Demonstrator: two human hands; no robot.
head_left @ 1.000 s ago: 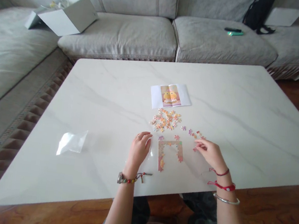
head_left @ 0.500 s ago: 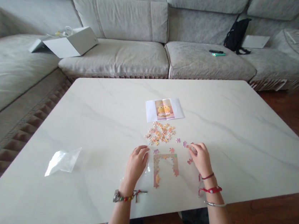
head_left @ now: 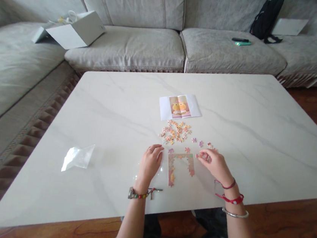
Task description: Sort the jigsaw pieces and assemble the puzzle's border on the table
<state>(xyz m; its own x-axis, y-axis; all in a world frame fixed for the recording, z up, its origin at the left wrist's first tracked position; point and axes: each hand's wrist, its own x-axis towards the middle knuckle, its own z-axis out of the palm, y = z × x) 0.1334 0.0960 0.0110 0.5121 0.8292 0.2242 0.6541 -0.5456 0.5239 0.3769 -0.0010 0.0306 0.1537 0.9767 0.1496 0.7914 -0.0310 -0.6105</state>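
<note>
A partly built jigsaw frame [head_left: 181, 166] lies on the white marble table [head_left: 118, 122], shaped like an upside-down U. My left hand [head_left: 150, 164] rests flat on the table just left of it, fingers relaxed and holding nothing. My right hand [head_left: 214, 164] is at the frame's upper right corner, its fingertips pinching a small puzzle piece [head_left: 199, 155]. A heap of loose pieces [head_left: 175, 131] lies beyond the frame, with a few single pieces [head_left: 201, 143] to its right. A reference picture sheet [head_left: 180, 107] sits behind the heap.
A crumpled clear plastic bag [head_left: 77, 157] lies on the table to the left. A grey sofa [head_left: 132, 43] wraps around the far and left sides, carrying a white box [head_left: 74, 29], a black bag [head_left: 266, 16] and a remote [head_left: 240, 40]. Wooden floor shows at right.
My right hand has drawn left from the loose single pieces to the frame's upper right corner with a piece pinched. The left hand stays beside the frame. The camera has shifted.
</note>
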